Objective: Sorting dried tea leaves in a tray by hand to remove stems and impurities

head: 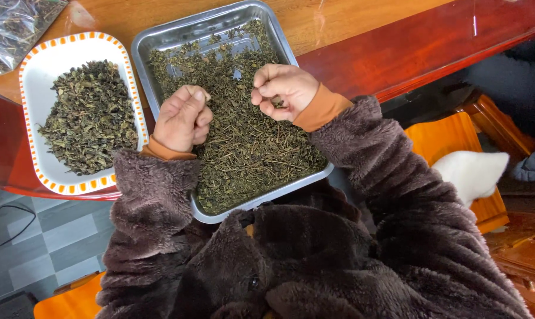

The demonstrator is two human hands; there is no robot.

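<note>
Glossy red-brown wooden table (397, 47), grey tiled floor (49, 242), both hands' fingers pinched shut over leaf-filled metal tray (161, 41)

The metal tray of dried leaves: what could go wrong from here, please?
1. The metal tray overhangs the table edge toward the person; pressure from a hand could tip it.
2. The left hand and right hand pinch leaves above it; bits may fall outside.
3. The white dish also sits near the edge.
</note>
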